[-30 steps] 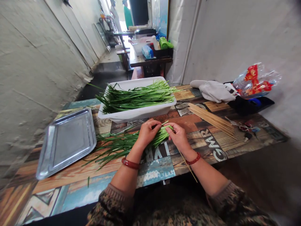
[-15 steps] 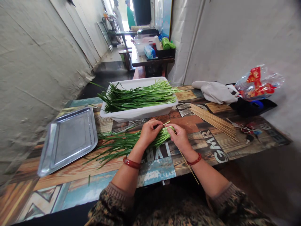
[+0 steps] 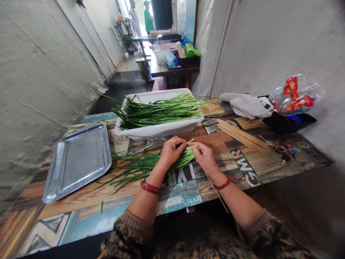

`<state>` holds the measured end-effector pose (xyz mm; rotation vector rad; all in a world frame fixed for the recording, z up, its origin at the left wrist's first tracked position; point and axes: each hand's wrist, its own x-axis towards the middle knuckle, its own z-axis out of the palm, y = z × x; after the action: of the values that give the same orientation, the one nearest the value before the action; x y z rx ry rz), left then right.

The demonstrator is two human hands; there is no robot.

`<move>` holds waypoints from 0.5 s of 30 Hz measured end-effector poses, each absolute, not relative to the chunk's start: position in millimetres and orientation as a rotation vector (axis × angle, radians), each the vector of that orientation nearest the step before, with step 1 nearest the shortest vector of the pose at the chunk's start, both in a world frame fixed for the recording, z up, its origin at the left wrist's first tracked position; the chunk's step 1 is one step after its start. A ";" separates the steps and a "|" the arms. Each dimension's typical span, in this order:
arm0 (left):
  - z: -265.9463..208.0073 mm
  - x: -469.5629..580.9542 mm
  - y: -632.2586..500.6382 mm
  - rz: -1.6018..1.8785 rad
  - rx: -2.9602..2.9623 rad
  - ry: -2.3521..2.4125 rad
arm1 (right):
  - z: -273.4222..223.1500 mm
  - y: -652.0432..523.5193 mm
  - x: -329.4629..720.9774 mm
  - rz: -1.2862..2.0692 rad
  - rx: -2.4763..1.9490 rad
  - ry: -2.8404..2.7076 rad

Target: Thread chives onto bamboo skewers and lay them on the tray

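Observation:
Garlic chives (image 3: 137, 165) lie in a loose bunch on the table, leaves to the left and pale stalk ends to the right, under my hands. My left hand (image 3: 170, 151) is closed in a pinch on a chive stalk whose pale end (image 3: 191, 140) sticks up between the hands. Close beside it, my right hand (image 3: 205, 156) is closed, its fingertips at the stalk ends. A thin bamboo skewer (image 3: 219, 194) runs from beneath my right hand down past the table's front edge; its upper end is hidden. Just beyond the hands stands a white tub (image 3: 156, 135) full of more chives (image 3: 161, 109).
On the left lies a metal tray (image 3: 81, 162). Bamboo skewers (image 3: 242, 138) are spread at the right, near keys (image 3: 285, 158). Behind them sit a pale cap (image 3: 242, 105) and a clear plastic bag (image 3: 296, 95). Two people (image 3: 148, 18) stand in the far doorway.
Both hands stay almost in place at the stalk ends. The view has shifted very slightly; the things on the table lie as before.

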<state>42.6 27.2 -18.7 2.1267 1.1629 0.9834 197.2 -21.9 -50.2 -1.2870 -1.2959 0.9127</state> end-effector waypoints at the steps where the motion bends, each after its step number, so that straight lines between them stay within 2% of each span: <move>1: -18.4 42.6 27.1 0.979 2.128 1.160 | -50.2 -22.0 197.3 0.913 -1.290 -1.298; 15: -19.8 42.2 27.4 0.926 2.178 1.115 | -54.4 -20.4 198.8 0.886 -1.306 -1.311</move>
<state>42.2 27.4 -19.8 2.1782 1.1148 0.9262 198.8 -20.4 -54.4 -1.3061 -1.3113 0.8858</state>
